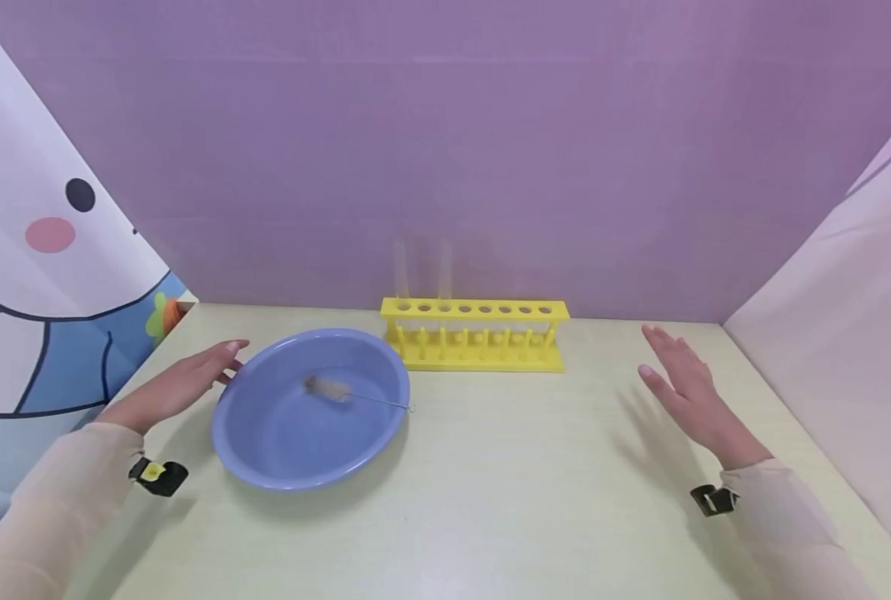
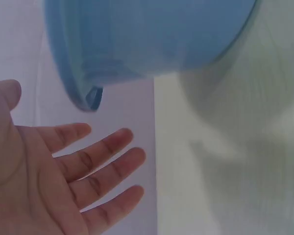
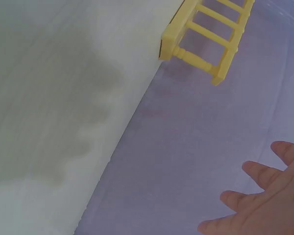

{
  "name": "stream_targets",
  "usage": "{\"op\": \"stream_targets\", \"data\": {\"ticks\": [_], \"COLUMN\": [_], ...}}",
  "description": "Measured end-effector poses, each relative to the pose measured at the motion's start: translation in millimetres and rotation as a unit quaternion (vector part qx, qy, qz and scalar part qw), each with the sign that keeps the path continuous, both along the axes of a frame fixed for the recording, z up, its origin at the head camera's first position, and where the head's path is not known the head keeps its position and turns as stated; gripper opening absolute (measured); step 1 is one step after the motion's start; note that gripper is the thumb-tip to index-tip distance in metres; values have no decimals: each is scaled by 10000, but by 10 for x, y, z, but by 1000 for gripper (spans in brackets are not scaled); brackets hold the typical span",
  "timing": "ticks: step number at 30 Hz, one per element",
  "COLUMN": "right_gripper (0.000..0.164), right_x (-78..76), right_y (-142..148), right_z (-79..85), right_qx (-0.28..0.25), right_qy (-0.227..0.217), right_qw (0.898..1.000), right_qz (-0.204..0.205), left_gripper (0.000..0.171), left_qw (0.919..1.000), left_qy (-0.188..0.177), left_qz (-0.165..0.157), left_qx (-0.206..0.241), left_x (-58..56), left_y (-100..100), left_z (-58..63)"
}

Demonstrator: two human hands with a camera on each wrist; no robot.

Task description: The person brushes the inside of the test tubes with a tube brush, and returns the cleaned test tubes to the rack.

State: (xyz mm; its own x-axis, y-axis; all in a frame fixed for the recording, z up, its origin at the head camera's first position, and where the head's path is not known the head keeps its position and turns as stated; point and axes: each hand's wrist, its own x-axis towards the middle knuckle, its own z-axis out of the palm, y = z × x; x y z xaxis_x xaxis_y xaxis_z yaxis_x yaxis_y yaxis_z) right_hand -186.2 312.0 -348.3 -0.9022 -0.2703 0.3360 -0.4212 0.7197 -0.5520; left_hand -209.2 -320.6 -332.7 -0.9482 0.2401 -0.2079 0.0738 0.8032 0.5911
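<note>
A blue plastic basin (image 1: 312, 454) stands on the left half of the table. Inside it lies a test tube brush (image 1: 329, 388), its thin wire handle resting over the right rim. My left hand (image 1: 193, 379) is beside the basin's left rim, and in the left wrist view its fingers (image 2: 105, 178) are spread and apart from the rim. On the right, my right hand (image 1: 687, 392) hovers over the table with fingers extended, holding nothing. Between them, at the back, stands a yellow test tube rack (image 1: 483, 365) with two clear test tubes (image 1: 445, 268) in its left holes.
The pale wooden table (image 1: 475, 500) meets a purple cloth backdrop (image 1: 490, 150) at its far edge. A printed cartoon curtain (image 1: 47, 333) hangs at the left and a pale curtain (image 1: 850, 333) at the right. Each wrist wears a dark band.
</note>
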Motion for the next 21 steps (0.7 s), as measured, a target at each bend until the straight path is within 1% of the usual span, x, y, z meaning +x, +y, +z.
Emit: {"op": "stream_targets", "data": {"ticks": [7, 9, 12, 16, 21], "right_gripper": [55, 55, 55, 55, 57], "right_x": [3, 7, 25, 47, 49], "right_y": [-78, -105, -139, -172, -206], "right_z": [-10, -14, -20, -24, -13], "right_qx": [-245, -327, -436, -547, -659], "right_qy": [-56, -109, -229, -475, -854], "right_qw": [9990, 9983, 9972, 9956, 9921], "right_qz": [374, 474, 556, 597, 641], "left_gripper": [68, 67, 62, 53, 46], "left_qw": [9990, 9984, 9962, 9912, 9850], "left_qy": [14, -75, -242, -545, -820], "left_qz": [121, 194, 271, 459, 582], "left_qx": [429, 529, 797, 1116, 1403], "left_x": [19, 3, -29, -67, -92], "left_y": [32, 40, 45, 37, 16], "left_z": [-49, -60, -88, -142, -212]}}
